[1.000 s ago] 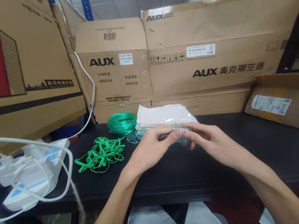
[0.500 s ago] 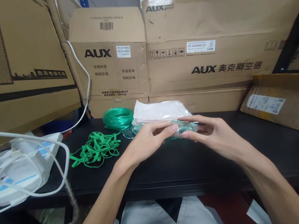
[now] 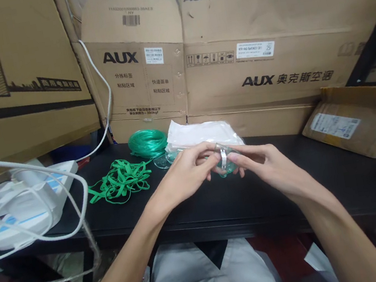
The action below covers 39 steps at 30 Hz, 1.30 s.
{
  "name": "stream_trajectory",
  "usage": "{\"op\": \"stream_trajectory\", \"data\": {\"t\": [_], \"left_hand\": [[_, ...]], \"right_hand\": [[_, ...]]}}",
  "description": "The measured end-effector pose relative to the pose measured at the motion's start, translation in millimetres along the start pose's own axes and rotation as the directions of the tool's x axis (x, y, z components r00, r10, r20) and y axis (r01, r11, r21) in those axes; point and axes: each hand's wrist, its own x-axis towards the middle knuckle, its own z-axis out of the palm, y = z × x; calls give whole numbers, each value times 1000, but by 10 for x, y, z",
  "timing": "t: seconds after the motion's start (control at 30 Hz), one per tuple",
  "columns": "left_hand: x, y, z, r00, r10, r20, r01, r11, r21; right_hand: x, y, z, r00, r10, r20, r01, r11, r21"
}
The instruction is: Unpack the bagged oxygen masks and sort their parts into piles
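While my left hand [image 3: 187, 169] and right hand [image 3: 269, 161] pinch the clear piece [image 3: 229, 168], I should press its metal strip [image 3: 223, 158] evenly.

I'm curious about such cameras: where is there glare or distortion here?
Head view: the long AUX box has glare at top left; green coil shows bright streaks; silvery strip on the clear piece gleams; same view, forearms seem stretched toward the lower corners.

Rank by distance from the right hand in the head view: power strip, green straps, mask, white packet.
From the right hand:
1. Mask: in its fingers.
2. White packet: just behind, to its left.
3. Green straps: farther left.
4. Power strip: far left.
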Motion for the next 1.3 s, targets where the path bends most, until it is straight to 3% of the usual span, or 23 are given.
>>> {"op": "stream_trajectory", "data": {"t": [0.23,0.43,0.63,0.8,0.97,1.3], "left_hand": [[-30,6,47,994,-11,-109,30,985,168],[-11,-5,59,963,-19,-270,24,1000,14],[-33,45,113,981,50,-189,-6,973,230],[-1,5,130,961,154,-230,-64,931,359],[-4,0,132,957,136,-258,-24,919,393],[18,-100,122,959,177,-220,-74,910,407]], "right_hand": [[26,23,121,992,-111,-67,112,994,7],[55,98,151,980,-124,-157,127,992,6],[55,164,125,952,-139,-273,133,990,-41],[53,140,109,965,-163,-205,157,987,-42],[31,82,77,973,-191,-130,175,976,-127],[33,88,43,977,-197,-85,179,967,-182]]}}
